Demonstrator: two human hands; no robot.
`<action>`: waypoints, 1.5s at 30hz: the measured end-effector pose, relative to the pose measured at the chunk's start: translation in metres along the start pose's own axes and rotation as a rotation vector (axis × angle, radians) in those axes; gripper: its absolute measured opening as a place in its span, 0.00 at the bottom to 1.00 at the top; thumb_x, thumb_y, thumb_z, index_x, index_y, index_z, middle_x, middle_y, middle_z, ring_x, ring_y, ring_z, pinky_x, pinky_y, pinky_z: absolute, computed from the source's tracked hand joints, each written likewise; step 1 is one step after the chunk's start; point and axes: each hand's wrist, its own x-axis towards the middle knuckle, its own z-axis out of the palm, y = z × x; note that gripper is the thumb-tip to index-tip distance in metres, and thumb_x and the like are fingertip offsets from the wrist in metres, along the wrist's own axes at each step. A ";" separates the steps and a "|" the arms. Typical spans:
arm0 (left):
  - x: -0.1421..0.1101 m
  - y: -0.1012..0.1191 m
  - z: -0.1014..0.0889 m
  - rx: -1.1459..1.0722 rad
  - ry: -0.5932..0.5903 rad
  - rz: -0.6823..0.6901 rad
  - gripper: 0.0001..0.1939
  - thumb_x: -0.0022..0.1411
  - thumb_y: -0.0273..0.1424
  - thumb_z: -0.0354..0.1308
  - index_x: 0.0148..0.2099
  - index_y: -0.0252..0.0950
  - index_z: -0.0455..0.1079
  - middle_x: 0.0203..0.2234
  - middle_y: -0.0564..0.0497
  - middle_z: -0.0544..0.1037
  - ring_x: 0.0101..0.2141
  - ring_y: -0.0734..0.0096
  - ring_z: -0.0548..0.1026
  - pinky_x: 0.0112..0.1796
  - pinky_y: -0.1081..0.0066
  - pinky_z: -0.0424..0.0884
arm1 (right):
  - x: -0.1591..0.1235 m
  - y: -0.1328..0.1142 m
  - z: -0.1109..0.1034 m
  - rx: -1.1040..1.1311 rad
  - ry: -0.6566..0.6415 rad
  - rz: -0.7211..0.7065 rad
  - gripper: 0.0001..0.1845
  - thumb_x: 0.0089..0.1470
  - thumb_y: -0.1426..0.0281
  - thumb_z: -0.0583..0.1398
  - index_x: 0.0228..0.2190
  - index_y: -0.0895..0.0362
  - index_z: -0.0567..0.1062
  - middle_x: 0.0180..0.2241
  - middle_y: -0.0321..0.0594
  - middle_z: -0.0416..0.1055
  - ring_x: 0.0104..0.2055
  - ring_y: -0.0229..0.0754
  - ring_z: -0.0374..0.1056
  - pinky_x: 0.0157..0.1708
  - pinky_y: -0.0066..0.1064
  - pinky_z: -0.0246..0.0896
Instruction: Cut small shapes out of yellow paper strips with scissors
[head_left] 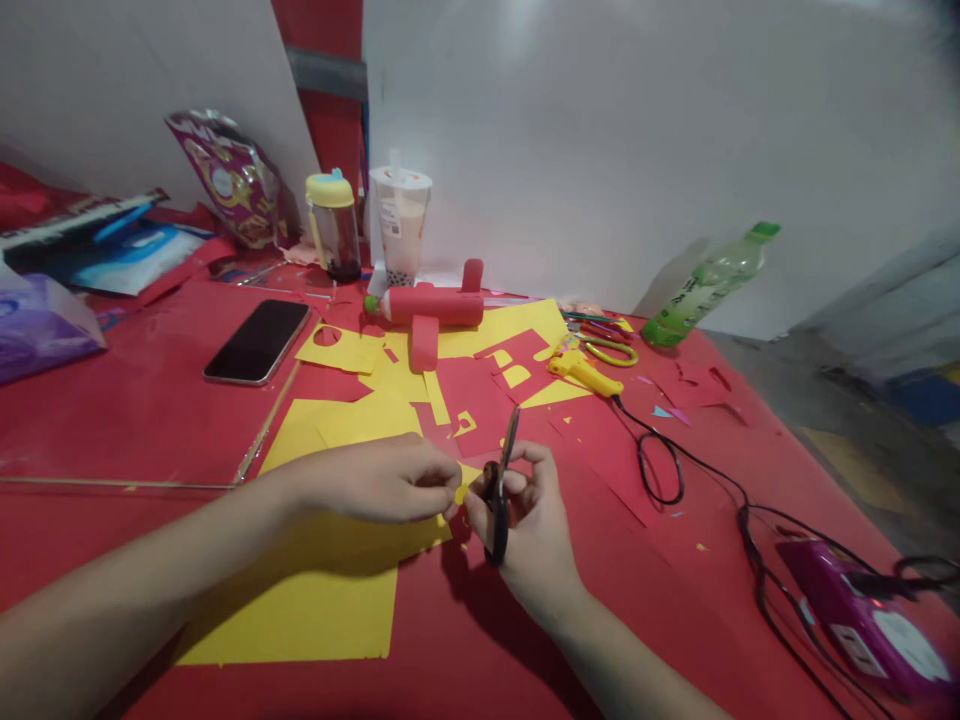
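Between the fingertips of my left hand (409, 480) and the thumb of my right hand (536, 520) is a small yellow paper piece (462, 494). My left hand is pinched on it. My right hand is closed round black-handled scissors (498, 520), whose blades point up and away from me. Its thumb also reaches the paper piece. Yellow paper sheets (322, 620) lie flat under my left forearm. Just beyond my hands are yellow offcuts (466, 424). Farther back lies a red paper airplane model (435, 308) with a green tip.
A yellow glue gun (589, 374) trails a black cord towards a purple power strip (862, 620) on the right. A green bottle (705, 290) stands tilted in view. Left of the sheets lies a phone (257, 342). A bubble tea cup (402, 225) and yellow-lidded bottle (334, 225) stand behind.
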 end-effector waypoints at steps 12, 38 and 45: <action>0.006 -0.004 0.009 0.024 0.147 0.055 0.12 0.53 0.28 0.46 0.19 0.33 0.58 0.13 0.59 0.54 0.17 0.81 0.53 0.19 0.78 0.50 | 0.001 -0.001 -0.001 0.042 0.016 -0.002 0.24 0.36 0.75 0.63 0.32 0.50 0.55 0.18 0.23 0.62 0.16 0.30 0.56 0.16 0.21 0.53; 0.003 -0.004 0.004 -0.519 0.414 -0.012 0.12 0.51 0.27 0.48 0.17 0.33 0.57 0.10 0.60 0.58 0.13 0.85 0.55 0.17 0.80 0.51 | 0.001 0.005 -0.006 0.197 -0.532 0.029 0.25 0.41 0.51 0.58 0.33 0.50 0.52 0.26 0.30 0.56 0.23 0.32 0.51 0.22 0.25 0.48; 0.003 0.000 0.005 -0.530 0.432 -0.024 0.11 0.49 0.26 0.49 0.17 0.33 0.57 0.10 0.60 0.58 0.13 0.86 0.56 0.16 0.81 0.51 | 0.001 0.002 -0.006 0.210 -0.543 0.025 0.24 0.43 0.52 0.58 0.33 0.51 0.53 0.26 0.31 0.56 0.22 0.32 0.50 0.21 0.25 0.47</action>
